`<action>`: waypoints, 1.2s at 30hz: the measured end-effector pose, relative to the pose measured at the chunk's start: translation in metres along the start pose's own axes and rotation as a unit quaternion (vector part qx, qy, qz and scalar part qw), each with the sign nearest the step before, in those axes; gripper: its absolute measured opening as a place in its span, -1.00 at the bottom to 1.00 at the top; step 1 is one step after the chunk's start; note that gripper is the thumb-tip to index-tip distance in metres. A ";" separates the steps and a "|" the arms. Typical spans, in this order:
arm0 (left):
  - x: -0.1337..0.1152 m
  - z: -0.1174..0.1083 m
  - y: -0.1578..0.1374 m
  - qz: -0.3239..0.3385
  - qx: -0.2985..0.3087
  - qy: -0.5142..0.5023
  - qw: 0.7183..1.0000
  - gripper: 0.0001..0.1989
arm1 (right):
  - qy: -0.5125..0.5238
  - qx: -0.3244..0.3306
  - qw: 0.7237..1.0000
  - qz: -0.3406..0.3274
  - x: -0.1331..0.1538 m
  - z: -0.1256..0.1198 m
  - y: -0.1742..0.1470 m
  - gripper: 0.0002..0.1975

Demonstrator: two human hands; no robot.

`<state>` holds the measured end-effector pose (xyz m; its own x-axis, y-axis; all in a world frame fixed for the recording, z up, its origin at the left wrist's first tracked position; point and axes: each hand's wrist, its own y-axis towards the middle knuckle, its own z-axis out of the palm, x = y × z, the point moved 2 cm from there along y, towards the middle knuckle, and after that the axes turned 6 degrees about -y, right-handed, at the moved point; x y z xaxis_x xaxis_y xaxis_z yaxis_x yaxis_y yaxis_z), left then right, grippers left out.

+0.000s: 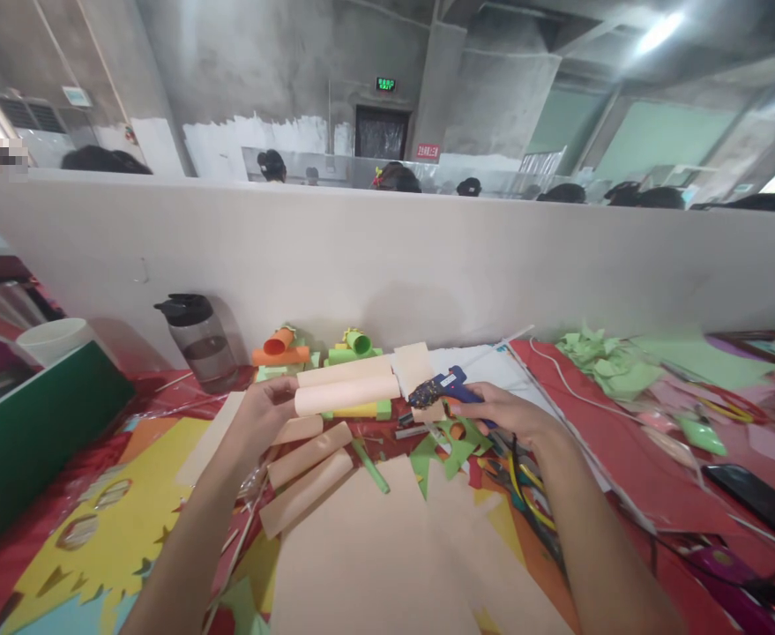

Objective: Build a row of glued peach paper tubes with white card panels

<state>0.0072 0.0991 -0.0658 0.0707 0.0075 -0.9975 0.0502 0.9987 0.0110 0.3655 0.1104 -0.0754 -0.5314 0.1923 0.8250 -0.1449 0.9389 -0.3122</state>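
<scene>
My left hand (266, 414) is closed around the left end of a rolled peach paper tube (351, 393), raised above the table. A peach paper strip (344, 370) shows just behind that tube. Gripped in my right hand (510, 413) is a blue glue gun (450, 384). Its dark, stained nozzle end points left, close to the tube's right end; whether they touch I cannot tell. Below my left hand lie more peach paper rolls (309, 455). A thin green paper roll (370, 466) rests right of them, and large peach sheets (353, 556) spread between my forearms.
A water bottle (198, 344) stands at the back left, near orange (281, 348) and green (357, 344) paper models. Pliers and scissors (525, 494) lie by my right forearm. A white cable (578, 392) and a phone (757, 503) are farther right. A pale partition (387, 256) closes the back.
</scene>
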 end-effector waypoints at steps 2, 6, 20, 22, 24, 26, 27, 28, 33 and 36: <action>0.003 -0.001 0.001 0.000 -0.001 -0.007 1.000 -0.73 | -0.030 0.001 0.999 0.029 0.000 -0.001 -0.002 -0.59; 0.005 -0.001 0.003 -0.001 0.004 -0.010 1.000 -0.74 | -0.049 0.035 0.998 0.027 -0.004 -0.008 -0.007 -0.54; 0.014 0.000 0.004 0.014 0.024 -0.009 1.000 -0.73 | -0.082 0.019 0.996 0.010 -0.013 -0.040 -0.033 -0.53; 0.018 0.000 0.006 0.017 0.039 -0.005 0.999 -0.75 | -0.035 -0.008 0.999 -0.029 -0.011 -0.042 -0.036 -0.56; 0.022 0.001 0.008 0.015 0.050 0.011 0.999 -0.76 | 0.040 -0.025 0.995 -0.086 -0.007 -0.041 -0.035 -0.55; 0.025 0.003 0.009 0.014 0.051 0.032 0.998 -0.77 | 0.117 -0.019 0.982 -0.150 -0.001 -0.037 -0.033 -0.52; 0.027 0.003 0.010 0.016 0.049 0.041 0.998 -0.78 | 0.146 -0.003 0.973 -0.179 0.002 -0.033 -0.031 -0.51; 0.029 0.004 0.011 0.019 0.046 0.046 0.998 -0.79 | 0.167 0.018 0.965 -0.202 0.004 -0.029 -0.030 -0.51; 0.032 0.005 0.012 0.021 0.050 0.042 0.998 -0.85 | 0.220 0.071 0.939 -0.256 0.019 -0.008 -0.024 -0.63; 0.034 0.006 0.012 0.009 0.058 0.042 0.997 -0.82 | 0.212 0.063 0.940 -0.262 0.026 0.003 -0.019 -0.67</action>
<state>0.0157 0.1110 -0.0988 -0.0112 0.0336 -0.9994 0.1649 0.9858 0.0313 0.3526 0.0963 -0.0494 0.0155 -0.1651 0.9862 -0.4055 0.9005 0.1571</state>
